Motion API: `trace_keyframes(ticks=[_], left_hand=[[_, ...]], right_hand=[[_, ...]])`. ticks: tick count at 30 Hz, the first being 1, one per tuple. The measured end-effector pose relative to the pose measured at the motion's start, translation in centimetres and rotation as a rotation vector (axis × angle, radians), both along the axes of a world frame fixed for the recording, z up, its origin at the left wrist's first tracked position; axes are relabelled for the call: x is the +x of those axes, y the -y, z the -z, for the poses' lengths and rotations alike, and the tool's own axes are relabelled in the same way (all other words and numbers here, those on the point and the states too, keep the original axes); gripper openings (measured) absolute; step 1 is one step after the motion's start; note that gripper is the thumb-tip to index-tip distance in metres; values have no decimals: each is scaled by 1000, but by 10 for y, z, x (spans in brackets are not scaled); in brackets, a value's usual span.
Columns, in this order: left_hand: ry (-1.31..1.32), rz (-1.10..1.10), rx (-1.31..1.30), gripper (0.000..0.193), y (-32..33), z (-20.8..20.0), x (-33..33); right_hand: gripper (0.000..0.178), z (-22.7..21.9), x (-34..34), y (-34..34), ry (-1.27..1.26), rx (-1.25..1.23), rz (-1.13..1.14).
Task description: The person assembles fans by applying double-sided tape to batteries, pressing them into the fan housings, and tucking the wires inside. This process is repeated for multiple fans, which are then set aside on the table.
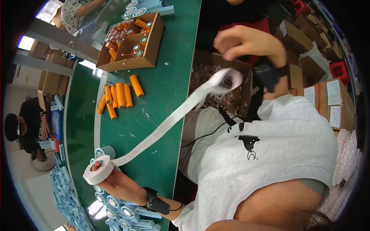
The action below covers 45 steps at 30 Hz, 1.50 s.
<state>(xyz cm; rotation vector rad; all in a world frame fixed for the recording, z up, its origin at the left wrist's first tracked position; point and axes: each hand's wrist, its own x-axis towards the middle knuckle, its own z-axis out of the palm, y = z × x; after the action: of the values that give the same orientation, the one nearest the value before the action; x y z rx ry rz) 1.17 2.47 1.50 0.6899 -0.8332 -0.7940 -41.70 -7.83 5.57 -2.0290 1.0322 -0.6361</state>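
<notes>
My left hand (pixel 119 186), at the bottom, holds a roll of white tape (pixel 101 175), with a finger showing through its core. From the roll a long white strip (pixel 162 129) stretches up across the green table toward the cardboard box of scraps. Its far end curls into a loose, blurred loop above that box. My right hand (pixel 246 41), at the top, is raised beyond the loop, a gap between them. Its fingers are curled in and slightly blurred; what they may hold is hidden. Just beyond the roll stands a light blue round part (pixel 108 151).
Several orange battery cells (pixel 120 95) with wires lie on the green table (pixel 162 84). More fill a divided cardboard tray (pixel 150 57). Light blue fan-like parts (pixel 127 211) crowd the bottom. The scrap box (pixel 246 84) stands beside the table. Other people sit nearby.
</notes>
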Motion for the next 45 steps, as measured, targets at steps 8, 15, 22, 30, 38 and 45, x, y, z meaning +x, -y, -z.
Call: trace_keyframes(ticks=[8, 15, 22, 30, 38, 45], left_hand=[[1173, -456, 360, 29, -1, 15, -30], [1071, -380, 471, 26, -11, 26, -30], [1222, -393, 369, 26, -4, 31, -44], [1414, -477, 353, 22, -2, 32, -46], [1573, -518, 289, 20, 10, 36, -51], [1626, -748, 541, 27, 17, 24, -79]], right_hand=[[43, 64, 217, 54, -268, -336, 168], [32, 77, 193, 61, -43, -162, 197], [25, 64, 185, 10, 653, 591, -260], [23, 34, 230, -4, 365, 16, -243], [24, 93, 282, 14, 639, -603, -61], [22, 63, 290, -6, 1291, 514, 71]])
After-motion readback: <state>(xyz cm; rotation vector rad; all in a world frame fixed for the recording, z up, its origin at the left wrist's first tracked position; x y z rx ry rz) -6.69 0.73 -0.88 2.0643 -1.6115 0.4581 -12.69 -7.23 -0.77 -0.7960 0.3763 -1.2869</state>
